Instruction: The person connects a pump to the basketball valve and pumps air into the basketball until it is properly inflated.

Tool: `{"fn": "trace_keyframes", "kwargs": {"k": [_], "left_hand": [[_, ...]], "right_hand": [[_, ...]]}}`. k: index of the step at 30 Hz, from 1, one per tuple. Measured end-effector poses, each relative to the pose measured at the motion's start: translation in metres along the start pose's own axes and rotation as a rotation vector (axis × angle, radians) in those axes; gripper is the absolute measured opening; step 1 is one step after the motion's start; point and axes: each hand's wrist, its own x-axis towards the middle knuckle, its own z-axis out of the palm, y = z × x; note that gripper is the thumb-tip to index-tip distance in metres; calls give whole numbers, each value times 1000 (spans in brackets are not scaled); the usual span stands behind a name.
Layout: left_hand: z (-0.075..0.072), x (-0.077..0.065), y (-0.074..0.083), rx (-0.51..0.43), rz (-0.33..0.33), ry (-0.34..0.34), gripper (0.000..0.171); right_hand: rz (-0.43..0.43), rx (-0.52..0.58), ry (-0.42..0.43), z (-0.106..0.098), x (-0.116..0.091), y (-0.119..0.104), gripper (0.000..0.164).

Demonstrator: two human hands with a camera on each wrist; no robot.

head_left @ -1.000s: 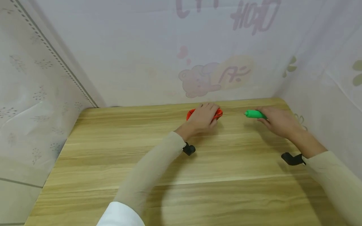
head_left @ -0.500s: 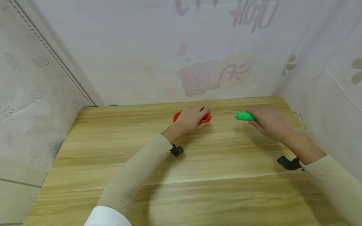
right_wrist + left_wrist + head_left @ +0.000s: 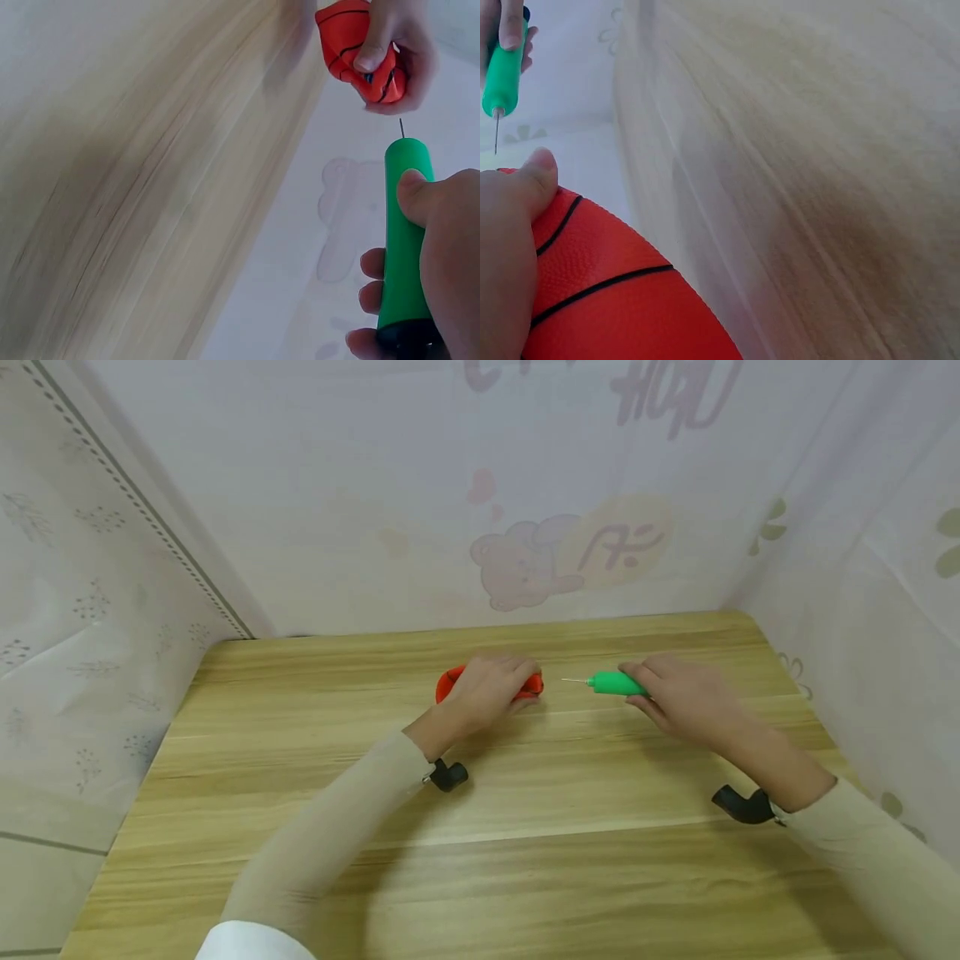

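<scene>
1. By the right grip, right of the middle in the head view, a green pump is held; the fingers are curled round its body and the thumb is laid along it.
2. By the left grip, near the middle of the same frame, a red ball with black lines is held; the fingers are closed over it, with the thumb pressed on its skin. Whether the worktop is touched by the ball cannot be told.
3. From the pump a thin needle is pointed to the left, towards the ball. A gap is seen between them, so no contact is made.
4. As done, it may be judged: both things are taken up, the needle is fitted, and the two are brought nearly into line.
5. As left, it may be judged: the needle is not yet put into the ball. The ball is folded and slack, so its filling with air seems not to be done.
6. Farther out, the wooden worktop is spread across the lower frame, and a printed wall covering is seen behind, in the upper part.
</scene>
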Motion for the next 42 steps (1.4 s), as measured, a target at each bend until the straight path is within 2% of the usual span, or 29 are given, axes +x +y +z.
{"fn": "trace_keyframes", "kwargs": {"k": [5, 9, 21, 29, 33, 42], "left_hand": [[-2, -6, 5, 40, 24, -16, 28], [-5, -8, 10, 80, 41, -32, 29], [-11, -15, 14, 135, 44, -75, 28], [-12, -19, 18, 121, -8, -158, 27], [-13, -21, 19, 127, -13, -174, 28], [-11, -26, 20, 153, -24, -206, 31]], "right_hand": [[-14, -14, -11, 5, 4, -11, 48], [-18, -21, -56, 7, 6, -20, 45], [-34, -13, -88, 13, 11, -34, 46], [-4, -45, -142, 12, 15, -46, 45], [14, -46, -175, 12, 16, -52, 43], [-35, -96, -167, 15, 19, -59, 44]]}}
